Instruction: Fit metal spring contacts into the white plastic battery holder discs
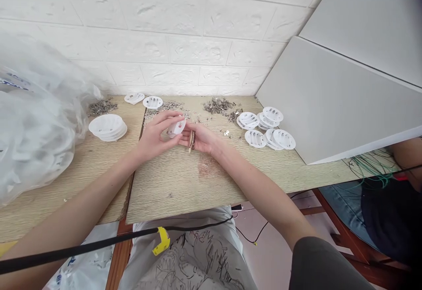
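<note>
Between the thumb and fingers of my left hand [160,132] is a white round plastic disc [176,127], tilted on edge above the table. My right hand [201,138] is closed around a slim brown and gold tool [191,140] whose kind I cannot make out. Its fingertips reach behind the disc; whether they touch it is hidden. Behind my hands lie a heap of small metal clips [218,105] and a second, flatter heap of metal pieces [169,106]. A similar disc with metal strips in its slots [152,102] lies just beyond my left hand.
Stacked white discs [107,127] stand at left beside a large clear plastic bag [39,127]. Several slotted discs [256,138] lie at right near a grey panel [346,96]. A black cable [115,239] crosses in front. Another person's arm [409,153] shows at far right beside green wires [372,167].
</note>
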The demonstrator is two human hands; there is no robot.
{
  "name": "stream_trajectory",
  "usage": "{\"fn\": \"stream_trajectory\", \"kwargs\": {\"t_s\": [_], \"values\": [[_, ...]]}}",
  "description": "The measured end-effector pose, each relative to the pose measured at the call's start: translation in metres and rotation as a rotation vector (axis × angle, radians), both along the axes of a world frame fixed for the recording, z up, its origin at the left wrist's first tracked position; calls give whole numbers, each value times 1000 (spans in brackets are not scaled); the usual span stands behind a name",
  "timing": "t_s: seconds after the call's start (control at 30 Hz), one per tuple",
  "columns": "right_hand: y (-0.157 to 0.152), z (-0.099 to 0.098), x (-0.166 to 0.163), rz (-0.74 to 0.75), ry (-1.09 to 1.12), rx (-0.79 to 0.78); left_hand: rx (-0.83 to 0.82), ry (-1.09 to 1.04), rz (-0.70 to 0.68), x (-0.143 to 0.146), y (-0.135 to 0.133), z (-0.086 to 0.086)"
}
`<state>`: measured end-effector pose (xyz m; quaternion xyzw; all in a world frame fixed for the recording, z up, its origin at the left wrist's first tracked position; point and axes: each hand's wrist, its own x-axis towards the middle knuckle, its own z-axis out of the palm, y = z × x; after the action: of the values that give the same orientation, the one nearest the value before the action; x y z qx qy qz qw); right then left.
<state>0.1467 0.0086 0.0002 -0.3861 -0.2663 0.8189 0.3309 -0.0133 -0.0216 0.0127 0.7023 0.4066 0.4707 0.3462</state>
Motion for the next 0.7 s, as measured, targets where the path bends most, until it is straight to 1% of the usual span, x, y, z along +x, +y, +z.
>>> {"fn": "stream_trajectory", "kwargs": {"t_s": [0.1, 0.17, 0.23, 0.33, 0.4, 0.47, 0.53, 0.6, 0.7], "values": [[1, -1, 2, 27, 11, 67, -31, -85, 43, -2, 3, -4], [0, 0, 7, 56, -51, 157, -96, -181, 87, -4, 7, -8], [-1, 3, 13, 71, -209, 291, -209, -296, 110, -6, 12, -12], [-1, 7, 21, 95, -550, 543, -374, -456, 95, -7, 18, -16], [1, 8, 26, 107, -767, 726, -452, -528, 92, -7, 20, -16], [5, 6, 29, 128, -889, 870, -510, -571, 89, -6, 21, -16], [9, 2, 30, 168, -905, 919, -543, -574, 78, -5, 21, -17], [12, -2, 30, 179, -873, 902, -552, -562, 61, -4, 20, -18], [15, -5, 28, 107, -836, 903, -559, -543, 32, -4, 20, -19]]}}
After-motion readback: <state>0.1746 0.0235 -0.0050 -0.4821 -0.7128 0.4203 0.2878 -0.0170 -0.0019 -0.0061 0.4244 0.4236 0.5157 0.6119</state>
